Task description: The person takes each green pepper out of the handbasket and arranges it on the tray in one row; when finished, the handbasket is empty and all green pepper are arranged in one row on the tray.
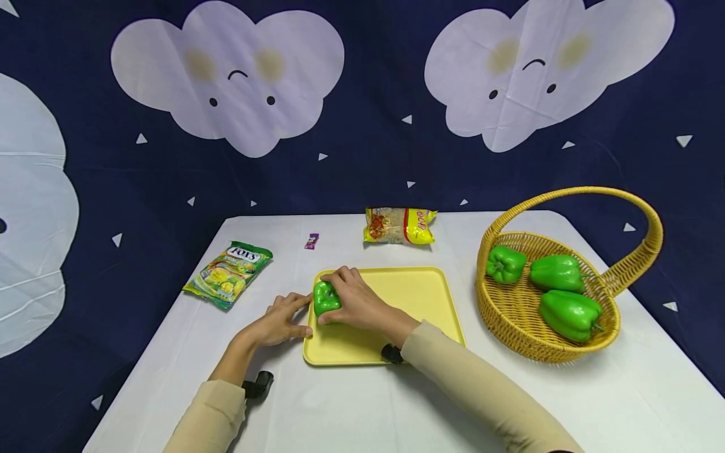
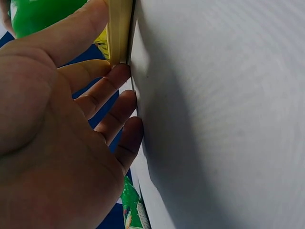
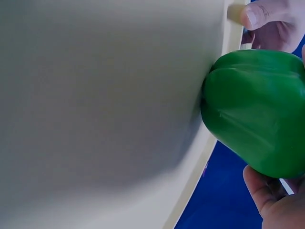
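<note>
My right hand (image 1: 361, 303) grips a green bell pepper (image 1: 325, 299) at the left end of a yellow tray (image 1: 419, 308). In the right wrist view the pepper (image 3: 257, 112) stands against the tray surface, thumb and fingers on its opposite sides. Beside the tray's left edge is my left hand (image 1: 274, 324), its fingers extended and spread. The left wrist view shows the thumb and fingertips of the left hand (image 2: 62, 138) touching the tray rim (image 2: 119, 31), with nothing enclosed in the palm. Part of the pepper is hidden behind the right hand.
A wicker basket (image 1: 512, 327) with a tall handle stands at right, holding three green bell peppers (image 1: 557, 274). Toward the back lie a green Fox's candy bag (image 1: 229, 274), a small purple wrapped candy (image 1: 311, 241) and a yellow food packet (image 1: 399, 226) on the white table (image 1: 340, 409).
</note>
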Demonstrator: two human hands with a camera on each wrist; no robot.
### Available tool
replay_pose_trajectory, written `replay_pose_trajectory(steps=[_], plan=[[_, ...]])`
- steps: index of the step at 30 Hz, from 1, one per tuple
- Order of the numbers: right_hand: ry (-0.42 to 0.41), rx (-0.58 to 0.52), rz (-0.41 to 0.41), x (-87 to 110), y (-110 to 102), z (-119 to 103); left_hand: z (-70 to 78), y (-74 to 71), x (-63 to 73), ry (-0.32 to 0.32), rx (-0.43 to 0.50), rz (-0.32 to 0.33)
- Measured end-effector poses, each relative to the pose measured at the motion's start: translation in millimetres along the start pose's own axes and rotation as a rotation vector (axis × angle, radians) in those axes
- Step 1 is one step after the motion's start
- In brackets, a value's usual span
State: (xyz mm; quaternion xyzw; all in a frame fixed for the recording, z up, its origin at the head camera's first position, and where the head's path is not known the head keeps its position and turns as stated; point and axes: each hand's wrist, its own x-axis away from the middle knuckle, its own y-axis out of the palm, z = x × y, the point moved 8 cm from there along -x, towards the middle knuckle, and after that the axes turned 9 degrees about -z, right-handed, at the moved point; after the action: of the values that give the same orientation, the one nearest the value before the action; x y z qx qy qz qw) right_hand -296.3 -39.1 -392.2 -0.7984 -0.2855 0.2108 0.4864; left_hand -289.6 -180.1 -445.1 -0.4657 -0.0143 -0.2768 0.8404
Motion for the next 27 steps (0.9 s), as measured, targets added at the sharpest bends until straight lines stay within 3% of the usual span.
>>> replay_pose_trajectory(steps=[16,27], plan=[[-0.014,0.048,0.009,-9.0,5.1,-11.0,0.9,-0.9,1.3,0.038,0.006,0.018],[0.009,0.024,0.0,-1.8,-3.8,-8.1,1.6,-0.9,1.8,0.045,-0.006,0.016]])
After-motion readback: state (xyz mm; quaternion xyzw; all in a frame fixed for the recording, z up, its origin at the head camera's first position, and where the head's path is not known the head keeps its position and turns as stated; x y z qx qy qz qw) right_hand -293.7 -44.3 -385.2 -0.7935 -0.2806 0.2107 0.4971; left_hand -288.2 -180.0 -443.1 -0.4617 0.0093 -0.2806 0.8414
